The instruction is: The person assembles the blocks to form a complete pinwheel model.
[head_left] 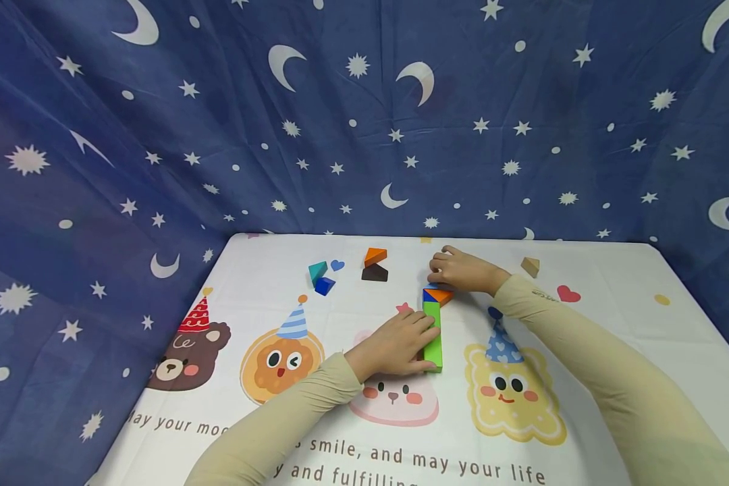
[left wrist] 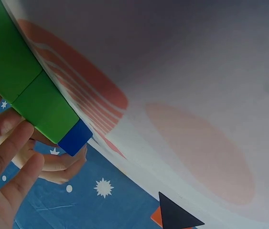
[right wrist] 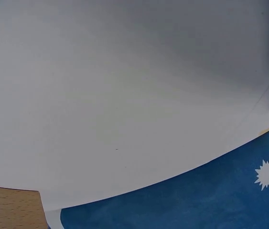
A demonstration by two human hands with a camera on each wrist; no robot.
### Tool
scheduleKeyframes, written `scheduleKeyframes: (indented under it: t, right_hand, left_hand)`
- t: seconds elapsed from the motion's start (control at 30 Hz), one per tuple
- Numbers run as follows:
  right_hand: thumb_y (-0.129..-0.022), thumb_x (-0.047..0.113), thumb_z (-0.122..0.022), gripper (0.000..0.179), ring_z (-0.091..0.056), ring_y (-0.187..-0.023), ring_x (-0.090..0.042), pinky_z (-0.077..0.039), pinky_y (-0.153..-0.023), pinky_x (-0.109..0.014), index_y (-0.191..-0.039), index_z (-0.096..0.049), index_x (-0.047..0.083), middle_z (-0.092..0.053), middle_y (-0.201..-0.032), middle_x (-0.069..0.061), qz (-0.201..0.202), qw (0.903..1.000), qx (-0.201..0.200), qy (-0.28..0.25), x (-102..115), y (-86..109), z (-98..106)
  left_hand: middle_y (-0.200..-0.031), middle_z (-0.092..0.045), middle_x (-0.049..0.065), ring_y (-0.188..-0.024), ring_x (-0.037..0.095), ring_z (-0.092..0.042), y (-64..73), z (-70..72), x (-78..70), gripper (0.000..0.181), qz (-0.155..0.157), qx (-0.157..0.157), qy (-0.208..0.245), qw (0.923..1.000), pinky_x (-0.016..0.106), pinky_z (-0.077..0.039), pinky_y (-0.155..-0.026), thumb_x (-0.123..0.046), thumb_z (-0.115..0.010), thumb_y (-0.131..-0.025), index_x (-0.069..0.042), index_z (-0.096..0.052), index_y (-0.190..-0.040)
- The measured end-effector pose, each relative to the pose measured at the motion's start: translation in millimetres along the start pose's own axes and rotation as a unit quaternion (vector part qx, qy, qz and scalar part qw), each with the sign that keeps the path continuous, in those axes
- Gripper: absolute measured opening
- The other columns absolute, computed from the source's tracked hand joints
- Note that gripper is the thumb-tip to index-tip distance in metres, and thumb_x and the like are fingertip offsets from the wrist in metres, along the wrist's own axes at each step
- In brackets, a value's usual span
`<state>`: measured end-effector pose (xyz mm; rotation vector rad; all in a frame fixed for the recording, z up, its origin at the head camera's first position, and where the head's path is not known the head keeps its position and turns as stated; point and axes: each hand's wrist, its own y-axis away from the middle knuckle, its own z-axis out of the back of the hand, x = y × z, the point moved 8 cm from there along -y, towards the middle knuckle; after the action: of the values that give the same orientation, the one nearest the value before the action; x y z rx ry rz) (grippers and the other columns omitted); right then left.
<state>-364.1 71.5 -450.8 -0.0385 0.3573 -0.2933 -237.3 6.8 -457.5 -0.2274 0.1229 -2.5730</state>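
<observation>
My left hand (head_left: 399,342) rests against two green blocks (head_left: 433,337) lying end to end, its fingers fairly straight along their side in the left wrist view. A dark blue triangular block (head_left: 428,295) and an orange triangular block (head_left: 441,298) adjoin the green row's far end. Just beyond them, my right hand (head_left: 466,270) has bent fingers at a light blue block (head_left: 432,285), mostly covered by the hand. From the left wrist, that right hand (left wrist: 62,164) shows behind the dark blue block (left wrist: 75,137). The right wrist view leaves both hands out.
Teal (head_left: 318,272) and blue (head_left: 325,286) blocks lie back left. An orange triangle (head_left: 375,256) touches a dark brown one (head_left: 374,273) near the back edge. A wooden block (head_left: 530,266) stands right of my right hand. A starry blue curtain (head_left: 352,169) hangs behind the printed tablecloth (head_left: 613,324).
</observation>
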Motion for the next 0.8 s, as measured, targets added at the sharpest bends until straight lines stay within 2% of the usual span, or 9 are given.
scheduleKeyframes:
  t: [0.4, 0.8]
  right_hand:
    - [-0.08, 0.005, -0.071, 0.023, -0.061, -0.095, -0.023, -0.047, -0.092, -0.044, -0.098, -0.068, 0.019, -0.066, -0.095, -0.005, -0.004, 1.0, 0.009, -0.002, 0.7, 0.8, 0.8]
    - [-0.08, 0.006, -0.071, 0.025, -0.061, -0.095, -0.023, -0.047, -0.092, -0.045, -0.101, -0.068, 0.02, -0.066, -0.095, -0.005, -0.001, 0.9999, 0.01, 0.0, 0.9, 0.0, 1.1]
  left_hand:
    - [-0.114, -0.053, -0.002, -0.115, 0.017, -0.049, 0.1, -0.4, 0.6, 0.053, 0.003, 0.01, 0.004, 0.9999, 0.031, -0.038, -0.104, -0.064, -0.044, -0.088, -0.018, -0.051, -0.114]
    - [-0.113, -0.053, -0.002, -0.114, 0.017, -0.049, 0.0, -1.6, 0.9, 0.053, 0.002, 0.007, 0.003, 1.0, 0.031, -0.038, -0.104, -0.064, -0.044, -0.088, -0.018, -0.051, -0.114]
